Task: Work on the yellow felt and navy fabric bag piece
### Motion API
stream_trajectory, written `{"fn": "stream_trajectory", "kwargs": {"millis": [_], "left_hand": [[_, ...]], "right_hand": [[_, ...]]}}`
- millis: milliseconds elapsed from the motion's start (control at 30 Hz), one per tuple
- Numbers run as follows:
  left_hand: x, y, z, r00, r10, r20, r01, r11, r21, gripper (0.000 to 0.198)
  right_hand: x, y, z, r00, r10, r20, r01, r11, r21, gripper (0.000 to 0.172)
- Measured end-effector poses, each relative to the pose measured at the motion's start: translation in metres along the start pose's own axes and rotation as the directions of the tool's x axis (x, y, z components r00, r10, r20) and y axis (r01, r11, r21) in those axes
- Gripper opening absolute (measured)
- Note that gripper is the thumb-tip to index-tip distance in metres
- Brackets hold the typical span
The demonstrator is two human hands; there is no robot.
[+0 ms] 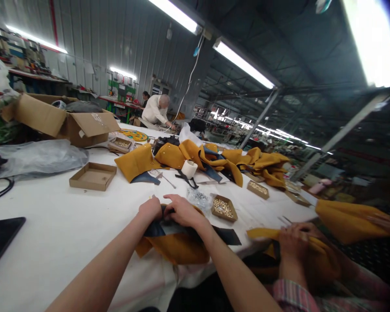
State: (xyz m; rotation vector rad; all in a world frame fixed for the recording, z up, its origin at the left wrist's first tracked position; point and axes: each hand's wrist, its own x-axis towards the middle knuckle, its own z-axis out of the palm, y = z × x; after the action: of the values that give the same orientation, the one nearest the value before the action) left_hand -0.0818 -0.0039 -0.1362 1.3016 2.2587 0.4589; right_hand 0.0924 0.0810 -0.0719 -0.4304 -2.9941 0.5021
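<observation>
Bench point(52, 242), white-covered, carried the whole job. Far side: a heap of mustard pieces point(234, 161) piled loose, all looking much like yours; whether finished or waiting, could not tell. A cardboard box point(81, 123) stood open at the left, a shallow empty tray point(92, 176) nearer in.

Your piece point(178, 247), mustard fabric with a dark navy lining, lay at the near bench edge, partly hanging over it. Judged it mid-way: lining side up, cloth bunched and folded under your fingers, not yet laid flat or set aside.

Your left hand point(151, 209) was closed down on the navy edge, grip tight, fingers curled under. Your right hand point(183, 211) pressed beside it, touching, fingers pinching the same edge. Could not see any fitting between them.

A co-worker's hand point(292, 240) at the right held a similar mustard piece.

Small box of brass studs point(224, 208) sat just beside your right hand; a clear bag of fittings point(199, 198) between.
</observation>
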Motion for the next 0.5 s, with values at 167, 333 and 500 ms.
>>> {"fn": "stream_trajectory", "kwargs": {"millis": [167,333,500], "left_hand": [[-0.005,0.007,-0.006,0.996,-0.071,0.046,0.069,0.997,0.044,0.084],[-0.005,0.008,-0.003,0.996,-0.085,0.034,0.083,0.995,0.062,0.086],[-0.011,0.011,-0.004,0.995,-0.092,0.034,0.089,0.993,0.072,0.074]], "right_hand": [[0.007,0.023,0.043,1.000,-0.013,0.012,0.010,0.980,0.199,0.019],[0.005,0.025,0.048,0.999,0.036,-0.006,-0.033,0.965,0.259,0.022],[0.011,0.016,0.041,0.992,0.119,0.050,-0.125,0.981,0.147,0.020]]}}
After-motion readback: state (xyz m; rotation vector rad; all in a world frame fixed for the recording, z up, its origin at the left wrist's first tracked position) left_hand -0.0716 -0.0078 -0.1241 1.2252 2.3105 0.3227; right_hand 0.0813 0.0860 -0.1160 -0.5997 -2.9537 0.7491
